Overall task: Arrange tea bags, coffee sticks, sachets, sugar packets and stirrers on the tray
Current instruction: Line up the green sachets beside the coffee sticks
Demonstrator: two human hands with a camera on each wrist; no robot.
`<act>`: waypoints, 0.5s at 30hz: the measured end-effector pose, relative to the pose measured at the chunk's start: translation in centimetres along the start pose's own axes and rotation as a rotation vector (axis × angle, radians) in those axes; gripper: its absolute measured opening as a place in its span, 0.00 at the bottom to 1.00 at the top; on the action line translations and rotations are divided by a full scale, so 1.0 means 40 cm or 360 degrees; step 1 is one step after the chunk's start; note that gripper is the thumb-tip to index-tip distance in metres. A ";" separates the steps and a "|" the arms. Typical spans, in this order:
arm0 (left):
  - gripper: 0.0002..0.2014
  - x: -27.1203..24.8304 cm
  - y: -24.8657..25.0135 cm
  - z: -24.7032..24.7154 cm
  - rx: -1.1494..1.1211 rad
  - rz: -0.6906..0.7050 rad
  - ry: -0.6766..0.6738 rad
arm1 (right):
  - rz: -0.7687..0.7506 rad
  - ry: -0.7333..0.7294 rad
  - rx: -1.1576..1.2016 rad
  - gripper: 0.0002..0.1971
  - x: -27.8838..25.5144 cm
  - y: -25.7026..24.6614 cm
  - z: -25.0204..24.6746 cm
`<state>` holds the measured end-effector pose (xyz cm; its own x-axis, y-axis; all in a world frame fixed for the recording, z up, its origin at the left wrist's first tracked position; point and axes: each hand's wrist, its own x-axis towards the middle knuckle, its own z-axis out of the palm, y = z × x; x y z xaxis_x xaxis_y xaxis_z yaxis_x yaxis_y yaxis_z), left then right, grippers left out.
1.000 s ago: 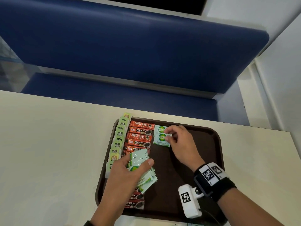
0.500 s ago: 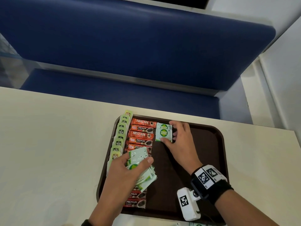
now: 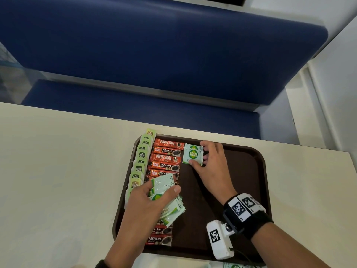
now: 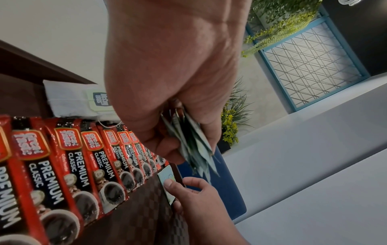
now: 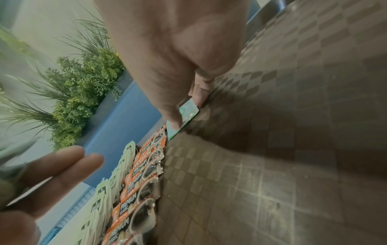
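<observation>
Sugar packets [image 3: 167, 198] sit fanned in the left hand [image 3: 143, 211], thumb on top and fingers curled underneath, so that hand holds a loose bundle of white-and-green packets above the near left part of the tray [image 3: 258, 171]. In the left wrist view the bundle [image 4: 194, 145] hangs edge-on from the curled fingers.

At the far end of the tray, the right hand [image 3: 212, 167] grips a white-and-green Coco Natura sachet [image 3: 193, 154], thumb on its near edge and fingertips at its right side. That sachet lies flat on the tray floor, overlapping a 2nd sachet [image 3: 190, 146] just beyond it, and both lie just to the right of the coffee sticks [image 3: 166, 161]. In the right wrist view the thumb and a fingertip bracket the sachet [image 5: 188, 112] against the chequered tray surface.

Red and orange coffee sticks run in a column from the far rim toward the near rim, overlapping each other. Left of them a column of tea bags [image 3: 140, 165] with green tags lies along the left rim, partly over it.

A brown tray rests on a cream table [image 3: 58, 171], with a blue bench [image 3: 154, 55] beyond. More green-and-white packets [image 3: 231, 265] show at the near edge of the head view.
</observation>
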<state>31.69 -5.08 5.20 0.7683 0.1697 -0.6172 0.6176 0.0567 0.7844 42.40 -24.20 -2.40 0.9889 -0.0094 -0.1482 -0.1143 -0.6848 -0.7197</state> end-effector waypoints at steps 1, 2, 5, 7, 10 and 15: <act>0.15 0.001 0.001 0.001 -0.0004 0.0005 -0.0003 | 0.0002 0.0014 -0.0001 0.30 -0.003 -0.003 -0.003; 0.15 0.001 0.003 0.002 -0.0014 0.0013 -0.0007 | 0.0005 0.0034 0.0008 0.29 -0.008 -0.009 -0.007; 0.13 0.000 0.011 0.008 -0.0067 0.0071 -0.0024 | 0.0008 0.0082 0.0135 0.23 -0.048 -0.041 -0.027; 0.13 0.001 0.017 0.014 -0.0106 0.0121 -0.0041 | 0.0010 -0.0022 0.0384 0.17 -0.091 -0.067 -0.050; 0.14 0.003 0.028 0.027 -0.0137 0.0198 -0.0067 | 0.0144 -0.0524 0.0910 0.18 -0.162 -0.109 -0.096; 0.17 0.003 0.033 0.049 -0.0174 0.0312 -0.0041 | 0.0265 -0.0713 0.1050 0.20 -0.219 -0.141 -0.124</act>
<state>32.95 -6.91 6.04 0.8767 0.1630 -0.4525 0.4352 0.1315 0.8907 34.86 -23.85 6.32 0.8382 0.3149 -0.4452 -0.4270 -0.1286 -0.8950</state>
